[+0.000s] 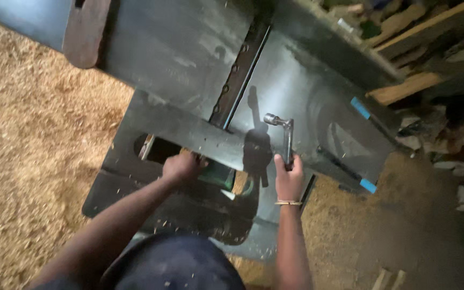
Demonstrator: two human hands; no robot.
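Head view: your left hand (181, 166) fingers hidden under machine (189, 129), grip unclear; right hand (288, 177) fist-closed on wrench (284, 134).

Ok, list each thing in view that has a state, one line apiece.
Right hand: closed around the wrench handle.
Wrench: held, socket end down on the machine top.
Left hand: fingers curled over the edge of the opening, gripping.
Machine top: dusty, bolted strip in place.
Floor: covered in sawdust.
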